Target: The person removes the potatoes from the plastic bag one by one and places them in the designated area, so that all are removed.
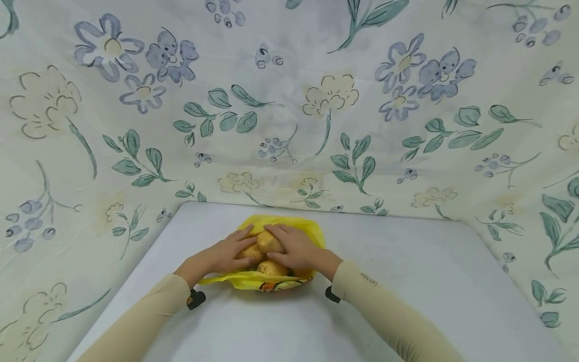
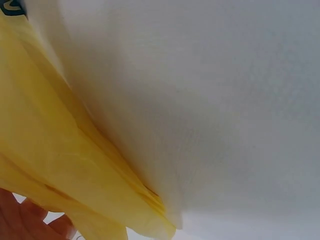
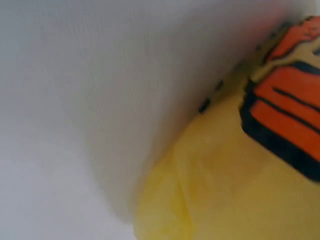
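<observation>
A yellow plastic bag (image 1: 255,282) lies open with several potatoes in its mouth. My left hand (image 1: 224,255) lies over a potato (image 1: 252,254) on the left, fingers above it and thumb below. Around the uppermost potato (image 1: 270,242) my right hand (image 1: 297,247) has its fingers and thumb. Another potato (image 1: 271,268) shows between the hands, nearer the front rim. In the left wrist view, part of the left hand (image 2: 32,220) shows beneath the yellow bag (image 2: 65,150); the right wrist view has the bag's side (image 3: 235,185) with an orange and black print, the hand out of sight.
The bag stands on a white table (image 1: 384,281). A cloth (image 1: 289,120) with blue flowers and green leaves hangs behind the table and along both sides. Dark wrist devices (image 1: 196,299) sit below both cuffs.
</observation>
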`<state>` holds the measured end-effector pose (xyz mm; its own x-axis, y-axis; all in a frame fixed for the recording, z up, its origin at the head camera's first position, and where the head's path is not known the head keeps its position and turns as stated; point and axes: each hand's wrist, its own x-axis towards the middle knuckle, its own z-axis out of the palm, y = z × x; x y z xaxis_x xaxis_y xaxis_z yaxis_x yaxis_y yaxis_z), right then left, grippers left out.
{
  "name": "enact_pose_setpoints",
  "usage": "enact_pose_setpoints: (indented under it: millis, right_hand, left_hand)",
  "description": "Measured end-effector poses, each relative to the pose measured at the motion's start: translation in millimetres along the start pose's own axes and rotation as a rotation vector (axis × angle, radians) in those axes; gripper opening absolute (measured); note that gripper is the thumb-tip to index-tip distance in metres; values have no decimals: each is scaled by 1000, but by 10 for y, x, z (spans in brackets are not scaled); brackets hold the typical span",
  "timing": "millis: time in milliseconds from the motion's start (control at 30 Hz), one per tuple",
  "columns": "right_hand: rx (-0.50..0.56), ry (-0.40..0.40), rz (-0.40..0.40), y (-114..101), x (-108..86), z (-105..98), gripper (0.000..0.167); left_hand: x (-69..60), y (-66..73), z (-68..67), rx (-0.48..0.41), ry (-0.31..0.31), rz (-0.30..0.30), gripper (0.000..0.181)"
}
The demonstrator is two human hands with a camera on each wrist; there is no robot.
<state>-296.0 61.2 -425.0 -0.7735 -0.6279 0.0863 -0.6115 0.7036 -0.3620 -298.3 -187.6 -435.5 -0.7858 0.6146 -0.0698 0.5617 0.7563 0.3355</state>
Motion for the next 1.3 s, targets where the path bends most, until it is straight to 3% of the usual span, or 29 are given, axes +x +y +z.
enact_pose_setpoints:
  millis: [133, 300, 533, 800, 1300]
  right_hand:
    - [90, 44, 23, -8, -9, -133, 76]
    - [113, 81, 72, 39, -10, -304, 75]
    - [242, 141, 65, 163, -30, -520, 74]
    - [235, 206, 119, 428, -111, -669, 87]
    - [274, 294, 235, 973, -262, -549, 86]
  left_hand:
    - [27, 12, 5, 13, 2, 1, 61]
    - [49, 40, -1, -24, -6, 1, 60]
    - [38, 18, 22, -23, -32, -22, 61]
    - [48, 23, 31, 7, -38, -19, 60]
    - [52, -47, 94, 19, -15, -2, 61]
